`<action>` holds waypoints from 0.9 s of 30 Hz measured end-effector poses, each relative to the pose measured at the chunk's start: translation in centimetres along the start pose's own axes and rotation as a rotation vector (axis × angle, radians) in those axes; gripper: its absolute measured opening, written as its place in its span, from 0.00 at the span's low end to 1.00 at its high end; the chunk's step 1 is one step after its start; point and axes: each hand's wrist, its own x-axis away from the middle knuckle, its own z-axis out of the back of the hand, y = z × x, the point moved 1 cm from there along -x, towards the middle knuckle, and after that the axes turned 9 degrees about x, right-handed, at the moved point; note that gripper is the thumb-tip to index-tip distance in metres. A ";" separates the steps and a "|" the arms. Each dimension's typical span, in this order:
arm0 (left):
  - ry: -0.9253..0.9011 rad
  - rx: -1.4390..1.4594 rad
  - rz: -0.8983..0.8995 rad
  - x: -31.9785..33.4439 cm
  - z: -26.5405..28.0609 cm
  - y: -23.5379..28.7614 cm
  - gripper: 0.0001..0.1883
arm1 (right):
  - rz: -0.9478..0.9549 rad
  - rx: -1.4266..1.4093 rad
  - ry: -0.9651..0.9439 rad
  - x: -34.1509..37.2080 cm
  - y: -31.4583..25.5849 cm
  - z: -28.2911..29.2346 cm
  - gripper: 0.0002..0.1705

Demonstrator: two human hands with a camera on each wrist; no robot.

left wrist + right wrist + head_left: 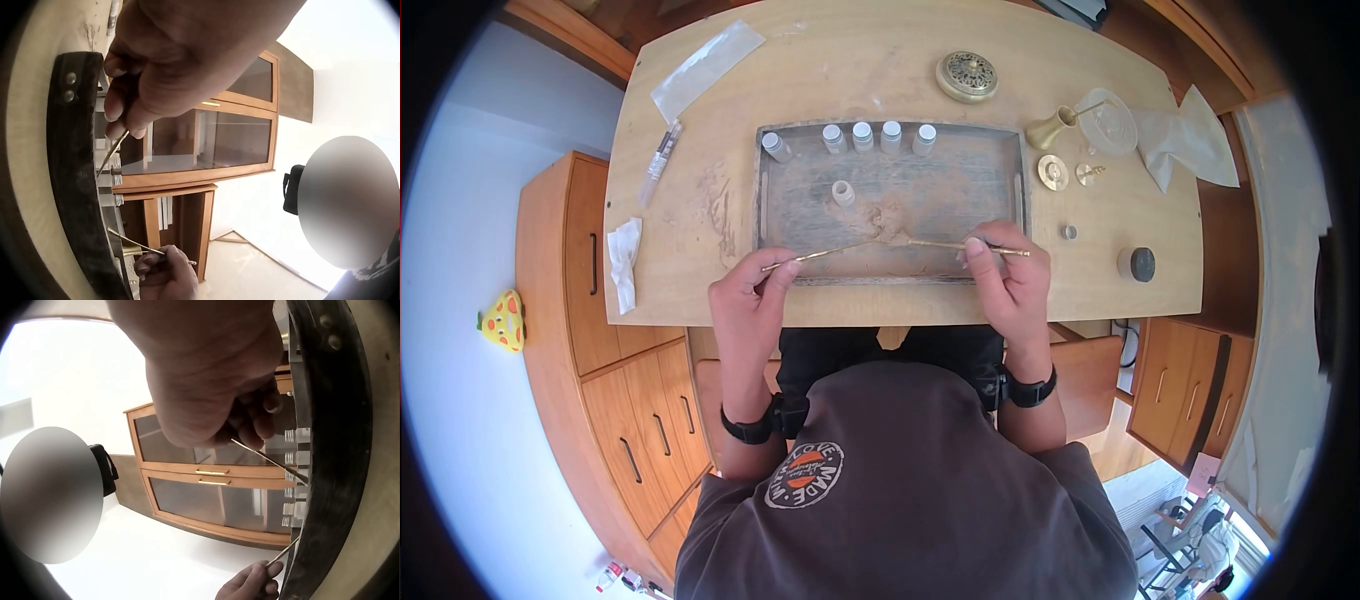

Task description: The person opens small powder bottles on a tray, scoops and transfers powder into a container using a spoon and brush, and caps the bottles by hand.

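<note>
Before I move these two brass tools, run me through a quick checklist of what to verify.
1. Left hand grips the left brass tool: ok.
2. Right hand grips the right brass tool: ok.
3. Both tool tips at the brown powder inside the tray: ok.
4. Single vial near the powder upright and apart from the tools: ok.
5. Single vial empty inside: cannot tell, too small.
6. Table left of the tray free of brown smears: not ok.
</note>
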 end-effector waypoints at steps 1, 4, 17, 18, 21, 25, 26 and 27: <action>-0.001 0.001 -0.001 0.0 0.0 0.0 0.06 | 0.006 0.013 -0.005 0.0 -0.1 0.0 0.04; 0.004 0.017 0.021 -0.1 0.0 -0.3 0.07 | 0.011 0.028 0.007 0.1 -0.1 0.1 0.05; -0.006 0.153 0.045 -0.1 0.8 -0.7 0.08 | -0.093 -0.142 0.097 0.5 0.4 1.3 0.04; 0.001 0.164 0.036 -0.1 0.9 -0.6 0.08 | -0.092 -0.142 0.097 0.5 0.4 1.2 0.04; 0.026 0.173 0.025 -0.2 1.2 -0.1 0.07 | -0.115 -0.135 0.098 0.5 0.8 0.9 0.05; 0.065 0.226 0.018 -0.4 1.6 1.0 0.07 | -0.165 -0.184 0.131 0.4 1.3 0.2 0.06; 0.077 0.248 -0.005 -0.5 1.7 1.1 0.07 | -0.180 -0.219 0.149 0.5 1.4 0.1 0.07; 0.087 0.269 -0.029 -0.6 1.9 1.2 0.07 | -0.181 -0.221 0.151 0.5 1.5 -0.1 0.07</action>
